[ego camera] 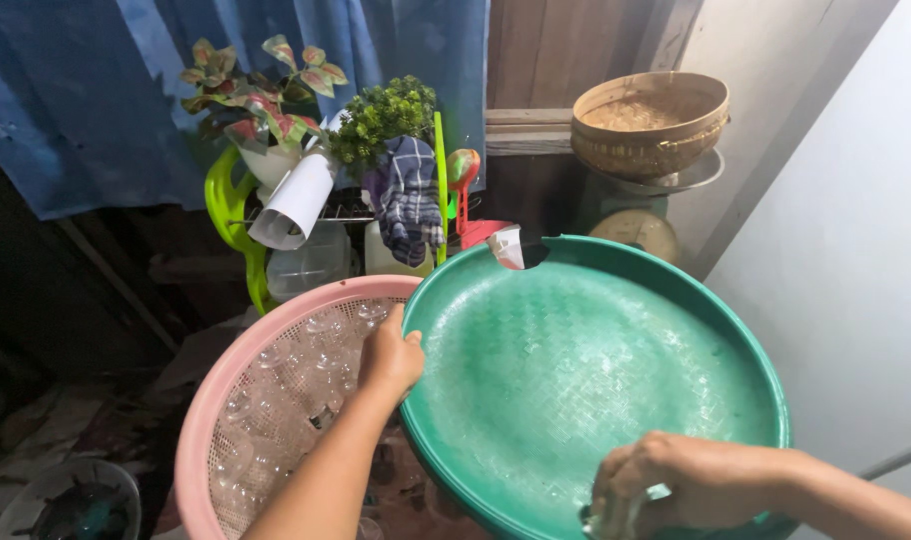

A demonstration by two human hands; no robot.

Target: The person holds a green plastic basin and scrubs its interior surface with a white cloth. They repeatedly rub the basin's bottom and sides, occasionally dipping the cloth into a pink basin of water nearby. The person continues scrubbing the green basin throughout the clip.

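Right hand point(676, 485) is sitting lowest in frame, fingers curled shut around something small and pale, possibly a sponge or cloth, too blurred to tell, pressing it on the lower rim of the green tray point(586, 380). Left hand point(391, 355) is gripping the tray's left edge, fingers hooked over it, holding it tilted up. Tray is looking wet and shiny, with a notch broken in its top rim. Scrubbing seems to be underway at the bottom edge; how much is already cleaned isn't showing. Pink basket point(216, 400) is leaning just behind the tray on the left, clear cups showing through its mesh. Plants point(276, 90), checked cloth point(411, 200) and woven basket point(651, 120) are sitting behind.
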